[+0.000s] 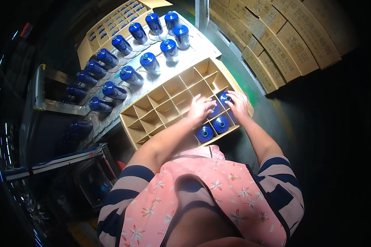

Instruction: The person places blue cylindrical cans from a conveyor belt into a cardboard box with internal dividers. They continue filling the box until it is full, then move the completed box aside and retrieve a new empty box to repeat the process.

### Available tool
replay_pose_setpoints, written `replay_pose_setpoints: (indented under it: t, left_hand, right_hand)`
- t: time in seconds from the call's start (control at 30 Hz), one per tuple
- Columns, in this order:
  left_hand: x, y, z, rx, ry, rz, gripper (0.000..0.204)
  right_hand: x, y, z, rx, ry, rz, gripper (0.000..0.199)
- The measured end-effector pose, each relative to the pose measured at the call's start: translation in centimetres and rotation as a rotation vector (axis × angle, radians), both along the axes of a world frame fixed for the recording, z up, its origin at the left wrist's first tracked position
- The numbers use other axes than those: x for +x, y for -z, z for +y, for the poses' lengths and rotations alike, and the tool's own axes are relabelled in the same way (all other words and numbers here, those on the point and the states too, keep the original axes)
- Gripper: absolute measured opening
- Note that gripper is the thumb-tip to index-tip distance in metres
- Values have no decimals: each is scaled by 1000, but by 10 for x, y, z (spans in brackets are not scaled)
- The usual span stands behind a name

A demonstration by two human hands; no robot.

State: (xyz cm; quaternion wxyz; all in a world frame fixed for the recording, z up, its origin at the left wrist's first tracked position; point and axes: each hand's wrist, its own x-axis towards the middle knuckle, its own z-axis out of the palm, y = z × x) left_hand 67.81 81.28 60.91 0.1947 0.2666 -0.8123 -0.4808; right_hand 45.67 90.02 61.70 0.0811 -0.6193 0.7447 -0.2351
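Observation:
A divided cardboard box lies in front of me, with several blue bottles standing in the compartments at its right end. My right hand curls its fingers round the top of one bottle in that end. Just left of it, my left hand has its fingers bent over the top of another bottle, partly hiding it. Nearer to me, a bottle and a second one sit untouched in their cells. The bottles are glossy blue with a small round neck on top.
Beyond the box, a pale work surface carries rows of upright blue bottles, their lower parts fading to clear. Another divided carton stands behind it. Stacked cardboard boxes line the right side. A metal-framed machine is at left.

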Motion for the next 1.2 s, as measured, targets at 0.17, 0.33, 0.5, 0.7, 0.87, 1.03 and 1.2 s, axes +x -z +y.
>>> replay_pose_setpoints:
  t: [0.17,0.33,0.5,0.7,0.87,1.03,1.2]
  left_hand:
    - [3,-69,-10,-111,-227,129,35]
    - [78,-132,-7,456,-481,562,35]
    - [211,-161,-4,204,-964,372,35]
    - [343,-134,-50,-75,-1286,240,33]
    - [376,-69,-131,-148,-1300,67,32]
    - [366,-13,-188,-58,-1285,11,34]
    - [343,5,-196,-195,-1262,-187,34]
  right_hand:
    - [-43,1,0,18,0,28,33]
    - [-68,2,1,6,-26,39,32]
    - [-67,11,1,22,11,64,33]
    - [-50,25,3,69,29,115,35]
    - [-50,27,-1,76,24,114,36]
    - [-49,20,-2,118,60,133,36]
    - [-47,13,-3,74,49,167,35]
